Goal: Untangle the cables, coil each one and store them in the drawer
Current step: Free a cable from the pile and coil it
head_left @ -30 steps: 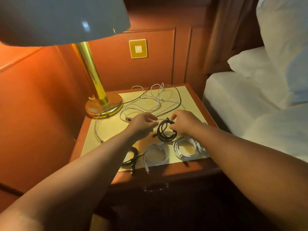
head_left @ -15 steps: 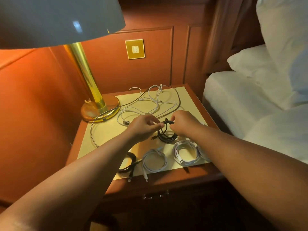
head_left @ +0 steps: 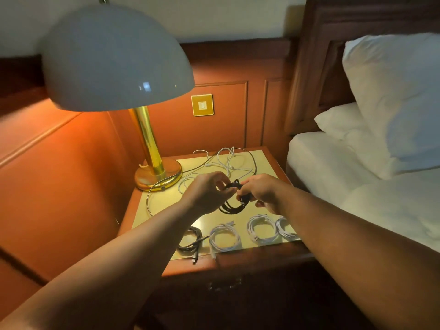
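Observation:
A black coiled cable (head_left: 232, 206) hangs between my hands just above the nightstand top (head_left: 164, 201). My left hand (head_left: 207, 192) pinches its upper loops from the left. My right hand (head_left: 262, 192) grips the same coil from the right, near a plug end. Along the front edge lie a black coil (head_left: 191, 241) and three white coils (head_left: 225, 236), (head_left: 260, 228), (head_left: 284, 228), the last partly hidden by my right forearm. A tangle of loose white and dark cables (head_left: 226, 163) lies at the back. The drawer front with its handle (head_left: 225, 285) is in shadow below.
A brass lamp (head_left: 152, 153) with a wide pale shade stands at the back left of the nightstand, its cord looping over the top. A wall switch (head_left: 202, 105) sits on the wood panel behind. A bed with white pillows (head_left: 385, 148) is close on the right.
Both hands have lifted the black coil slightly and closed in on its top. The camera has tilted up, so the lamp shade and bed now show more fully.

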`<state>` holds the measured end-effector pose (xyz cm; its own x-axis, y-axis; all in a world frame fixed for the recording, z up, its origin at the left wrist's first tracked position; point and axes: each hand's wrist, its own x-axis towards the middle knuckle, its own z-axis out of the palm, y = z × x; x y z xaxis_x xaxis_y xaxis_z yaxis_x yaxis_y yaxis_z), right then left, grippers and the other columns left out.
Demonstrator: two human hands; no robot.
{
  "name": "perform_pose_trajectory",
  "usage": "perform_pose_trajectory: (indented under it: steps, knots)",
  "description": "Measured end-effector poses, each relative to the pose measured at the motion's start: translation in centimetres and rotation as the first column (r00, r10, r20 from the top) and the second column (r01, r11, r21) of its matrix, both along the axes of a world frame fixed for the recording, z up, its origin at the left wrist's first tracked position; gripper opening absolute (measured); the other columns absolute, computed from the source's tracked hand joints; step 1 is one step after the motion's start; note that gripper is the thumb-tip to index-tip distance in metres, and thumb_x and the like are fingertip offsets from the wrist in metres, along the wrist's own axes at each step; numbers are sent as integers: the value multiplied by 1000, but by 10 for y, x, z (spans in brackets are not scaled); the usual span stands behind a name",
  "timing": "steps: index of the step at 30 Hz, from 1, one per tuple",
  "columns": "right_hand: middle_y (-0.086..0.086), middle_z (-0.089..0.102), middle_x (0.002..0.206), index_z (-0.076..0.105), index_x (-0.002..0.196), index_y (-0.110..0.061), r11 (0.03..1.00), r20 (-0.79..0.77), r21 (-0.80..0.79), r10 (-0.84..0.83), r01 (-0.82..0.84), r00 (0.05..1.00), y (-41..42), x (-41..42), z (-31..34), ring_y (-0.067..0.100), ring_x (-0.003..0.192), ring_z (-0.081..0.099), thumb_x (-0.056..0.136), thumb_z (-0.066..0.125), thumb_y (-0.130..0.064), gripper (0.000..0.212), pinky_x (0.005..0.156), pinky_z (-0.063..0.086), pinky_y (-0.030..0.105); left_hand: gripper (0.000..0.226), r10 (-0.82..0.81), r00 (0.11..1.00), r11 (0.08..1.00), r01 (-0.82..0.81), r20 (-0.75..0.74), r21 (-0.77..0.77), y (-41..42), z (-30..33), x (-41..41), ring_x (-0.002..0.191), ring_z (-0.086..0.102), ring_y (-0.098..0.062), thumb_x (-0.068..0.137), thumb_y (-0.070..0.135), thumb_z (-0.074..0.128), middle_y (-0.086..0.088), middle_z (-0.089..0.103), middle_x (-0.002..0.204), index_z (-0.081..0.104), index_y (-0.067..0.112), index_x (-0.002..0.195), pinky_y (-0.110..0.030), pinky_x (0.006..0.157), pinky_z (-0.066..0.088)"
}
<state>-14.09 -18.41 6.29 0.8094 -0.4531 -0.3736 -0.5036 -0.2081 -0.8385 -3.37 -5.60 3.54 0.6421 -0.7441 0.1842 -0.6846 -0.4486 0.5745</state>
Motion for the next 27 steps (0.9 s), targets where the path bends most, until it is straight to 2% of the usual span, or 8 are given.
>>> perform_pose_trajectory:
  steps: [6, 9, 11, 13, 16, 21, 24, 27]
  knots:
    - [14, 65, 101, 60, 112, -8, 948, 69, 316, -61, 36, 996, 19, -26, 28, 23, 94, 62, 101, 42, -3, 21, 89, 48, 37, 21, -68, 978, 988, 93, 195, -122, 17, 23, -31, 81, 69, -18, 92, 19, 68, -7, 72, 100, 65, 11, 111, -33, 66, 62]
    - [10, 57, 79, 55, 115, -4, 865, 148, 500, -121, 31, 982, 32, -43, 37, 19, 75, 54, 98, 38, -5, 25, 86, 46, 38, 20, -53, 972, 985, 88, 230, -147, 25, 34, -45, 82, 66, -20, 94, 17, 62, -8, 68, 101, 62, 10, 113, -32, 64, 60]
    - [5, 43, 65, 51, 104, -5, 791, 193, 610, -199, 42, 961, 44, -52, 43, 15, 62, 42, 93, 35, -9, 20, 81, 45, 36, 19, -32, 977, 983, 69, 210, -168, 30, 40, -56, 83, 61, -20, 98, 16, 55, -8, 64, 103, 57, 10, 116, -24, 61, 52]
    - [2, 35, 58, 47, 91, -9, 752, 229, 658, -261, 49, 938, 55, -59, 48, 13, 54, 36, 94, 35, -14, 13, 76, 45, 34, 20, -36, 995, 984, 51, 91, -171, 34, 46, -69, 81, 57, -16, 103, 17, 46, -5, 59, 102, 50, 12, 121, -18, 59, 44]
    - [-1, 30, 55, 49, 84, -10, 758, 293, 651, -297, 38, 909, 67, -69, 56, 10, 48, 32, 100, 38, -15, 20, 67, 51, 32, 17, -95, 980, 964, 47, -174, -263, 38, 56, -87, 73, 54, -14, 106, 13, 38, -8, 56, 93, 42, 20, 121, -17, 54, 46]
    - [-3, 34, 51, 51, 91, -10, 737, 340, 674, -362, 44, 868, 80, -79, 69, 7, 38, 39, 103, 41, -15, 17, 48, 50, 25, 31, -151, 819, 869, -157, -554, -469, 42, 74, -103, 73, 49, -17, 104, 4, 39, -12, 50, 90, 41, 21, 130, -17, 45, 42]
    - [-3, 44, 43, 52, 100, -7, 713, 365, 701, -392, 28, 844, 84, -83, 74, 7, 35, 49, 103, 42, -15, 13, 61, 46, 31, 39, -255, 663, 763, -310, -704, -568, 41, 82, -102, 72, 51, -18, 96, -2, 50, -10, 53, 86, 47, 22, 126, -31, 65, 46]
    - [3, 53, 58, 56, 109, -5, 710, 365, 703, -400, 33, 841, 85, -79, 71, 13, 58, 57, 103, 45, -18, 18, 78, 49, 34, 42, -313, 481, 709, -455, -819, -539, 40, 88, -97, 64, 48, -13, 93, -3, 56, -8, 53, 81, 48, 17, 128, -29, 64, 45]
